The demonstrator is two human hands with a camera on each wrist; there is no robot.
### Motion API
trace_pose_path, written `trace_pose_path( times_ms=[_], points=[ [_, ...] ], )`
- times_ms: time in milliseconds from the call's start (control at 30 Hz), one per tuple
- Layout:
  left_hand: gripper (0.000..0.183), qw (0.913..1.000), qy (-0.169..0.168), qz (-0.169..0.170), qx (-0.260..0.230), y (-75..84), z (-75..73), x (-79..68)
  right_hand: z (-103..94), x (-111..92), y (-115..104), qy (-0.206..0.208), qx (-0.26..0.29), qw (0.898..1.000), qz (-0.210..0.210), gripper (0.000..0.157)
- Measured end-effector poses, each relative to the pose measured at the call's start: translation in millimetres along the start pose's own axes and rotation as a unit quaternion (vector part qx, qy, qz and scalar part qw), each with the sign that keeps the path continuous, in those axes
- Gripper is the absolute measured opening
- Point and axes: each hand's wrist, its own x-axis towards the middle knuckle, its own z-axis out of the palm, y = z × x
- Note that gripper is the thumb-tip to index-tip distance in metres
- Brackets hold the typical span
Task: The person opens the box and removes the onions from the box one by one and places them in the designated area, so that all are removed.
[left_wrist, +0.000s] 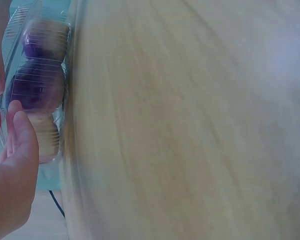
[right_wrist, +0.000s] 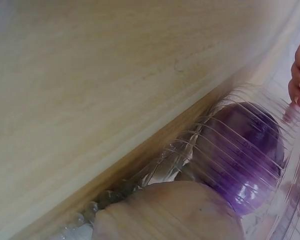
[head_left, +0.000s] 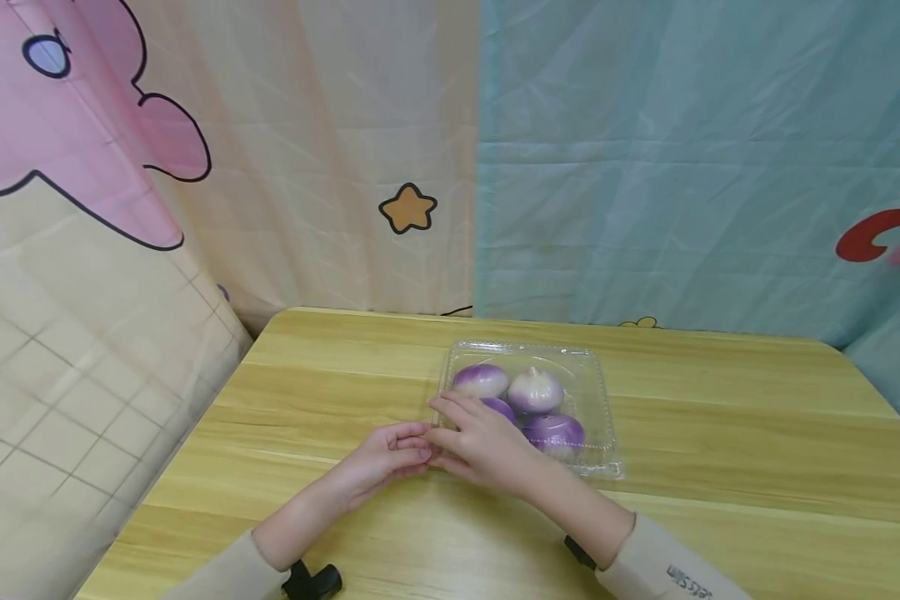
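Observation:
A clear plastic clamshell box (head_left: pixel 592 392) on the table holds several purple-and-white onions (head_left: pixel 536 390). My left hand (head_left: pixel 382 461) is at its near left corner, thumb and fingertips gathered at the rim. Across the box's near left part lies my right hand (head_left: pixel 487 442), its fingers reaching over the lid and its fingertips close to the left ones. It covers part of one onion. In the left wrist view, the left fingers (left_wrist: pixel 25 137) stand up against the ribbed box wall. The right wrist view has a purple onion (right_wrist: pixel 245 150) behind that clear wall.
The box stands on a wood-grain table (head_left: pixel 720 433) with rounded far corners. Behind it hangs a printed curtain (head_left: pixel 645 167), coming down close to the table's far edge. Black straps (head_left: pixel 311 579) show at the wrists.

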Motion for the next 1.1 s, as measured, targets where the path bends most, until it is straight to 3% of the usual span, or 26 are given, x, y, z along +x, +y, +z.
trace_pose_path(
  times_ms=[167, 367, 567, 833, 1100],
  points=[
    [0.050, 0.9999, 0.013, 0.000, 0.003, -0.3, 2.6, -0.3, -1.3, 0.0, -1.0, -0.008, 0.003, 1.000, 0.008, 0.038],
    [0.040, 0.9990, 0.044, -0.003, 0.011, -1.4, 8.2, 2.5, -1.2, -0.3, -1.6, -0.011, 0.007, 1.000, 0.016, 0.031],
    [0.033, 0.9974, 0.068, -0.008, 0.021, -0.9, 12.4, 3.7, 2.8, 1.9, -0.7, 0.004, -0.040, 0.999, -0.021, 0.025],
    [0.027, 0.9975, 0.058, -0.009, 0.039, 0.1, 9.6, 2.2, 6.2, 2.0, -0.2, 0.016, -0.073, 0.996, -0.057, 0.025],
    [0.027, 0.9985, 0.048, -0.008, 0.023, -2.0, 9.8, 4.4, 5.6, 1.4, 0.0, 0.010, -0.104, 0.992, -0.069, 0.020]
  ],
)
